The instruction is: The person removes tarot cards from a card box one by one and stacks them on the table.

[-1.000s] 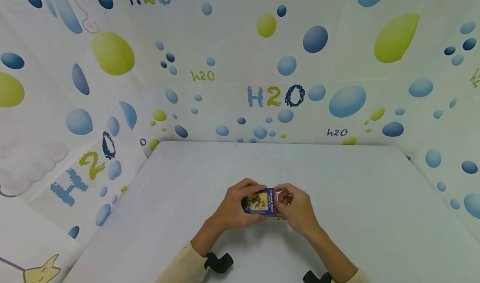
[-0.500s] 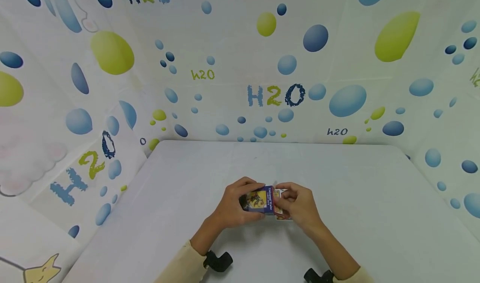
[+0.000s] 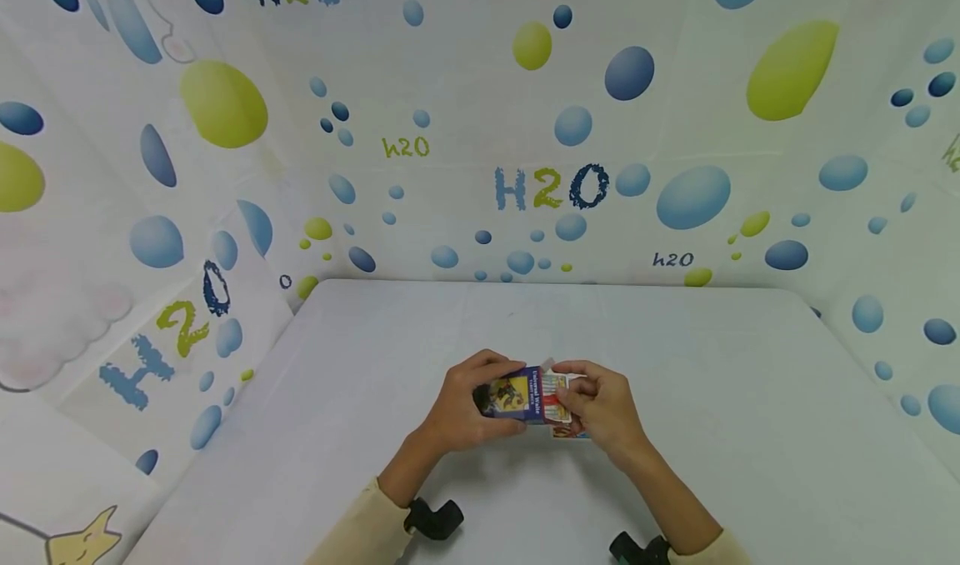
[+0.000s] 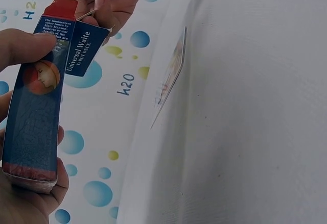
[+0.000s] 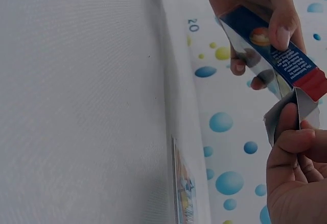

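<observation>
Two cream sleeves [image 3: 360,523] come in from the bottom edge of the frame, each with a hard black wrist fitting [image 3: 435,519] against the soft cloth. Just above, in the lower middle, both hands work on one narrow tarot deck box [image 3: 507,395]. The left hand [image 3: 467,402] grasps it by its long sides, fingers along the top and thumb along the bottom, I suppose to steady it while leaving the front picture mostly uncovered and the right end free. The right hand [image 3: 609,411] is at that end, thumb and finger pinching the lid flap [image 4: 82,50], which stands folded out; a light hold seems to suit something so thin. The flap is stiff card, navy and lettered outside, plain grey within, and a small red side tab [image 4: 61,8] juts out beside it. The box looks glossy, with a crinkled sheen at its other end that could be plastic film. Whether anything is inside, I cannot tell.

Beneath the right hand lies a bright printed piece [image 3: 570,433], thin and bent along a crease, probably put down to be out of the way. The counter [image 3: 375,340] under it is matte white. Farthest off, filling the upper frame, hangs a white wall sheet [image 3: 465,73], faintly creased, printed with blue and lime droplets.
</observation>
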Motion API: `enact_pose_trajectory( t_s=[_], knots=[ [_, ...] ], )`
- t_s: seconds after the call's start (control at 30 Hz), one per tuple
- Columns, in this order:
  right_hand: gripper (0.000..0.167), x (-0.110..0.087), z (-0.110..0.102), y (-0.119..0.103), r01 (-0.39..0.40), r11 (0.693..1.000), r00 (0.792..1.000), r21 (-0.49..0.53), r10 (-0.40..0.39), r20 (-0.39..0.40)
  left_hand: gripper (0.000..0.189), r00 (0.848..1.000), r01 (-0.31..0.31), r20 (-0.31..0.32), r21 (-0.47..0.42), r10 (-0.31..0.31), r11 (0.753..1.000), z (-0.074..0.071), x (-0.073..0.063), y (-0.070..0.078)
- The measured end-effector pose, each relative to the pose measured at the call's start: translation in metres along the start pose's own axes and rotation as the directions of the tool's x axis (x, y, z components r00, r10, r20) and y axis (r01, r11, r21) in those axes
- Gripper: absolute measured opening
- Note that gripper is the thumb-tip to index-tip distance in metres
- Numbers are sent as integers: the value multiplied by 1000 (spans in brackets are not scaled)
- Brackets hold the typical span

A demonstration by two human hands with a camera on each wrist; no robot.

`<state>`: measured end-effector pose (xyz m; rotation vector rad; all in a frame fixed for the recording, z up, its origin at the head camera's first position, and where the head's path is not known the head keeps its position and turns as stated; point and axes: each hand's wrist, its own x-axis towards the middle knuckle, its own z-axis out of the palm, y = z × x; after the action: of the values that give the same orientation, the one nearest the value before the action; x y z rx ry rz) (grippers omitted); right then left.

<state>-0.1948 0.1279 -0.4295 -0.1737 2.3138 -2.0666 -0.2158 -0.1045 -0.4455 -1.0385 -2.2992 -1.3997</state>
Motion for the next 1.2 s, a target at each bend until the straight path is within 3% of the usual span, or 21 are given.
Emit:
enact_pose_trajectory(
  t_s=[0.4, 1.2],
  knots=[
    [27, 2, 1, 8, 21, 1000, 1000, 6, -22, 12, 67, 1000, 18, -19, 2, -18, 1000, -3, -6, -8],
    [27, 7, -4, 17, 3, 999, 995, -54, -9, -99, 66, 996, 64, -67, 1, -64, 998, -13, -6, -14]
  ],
)
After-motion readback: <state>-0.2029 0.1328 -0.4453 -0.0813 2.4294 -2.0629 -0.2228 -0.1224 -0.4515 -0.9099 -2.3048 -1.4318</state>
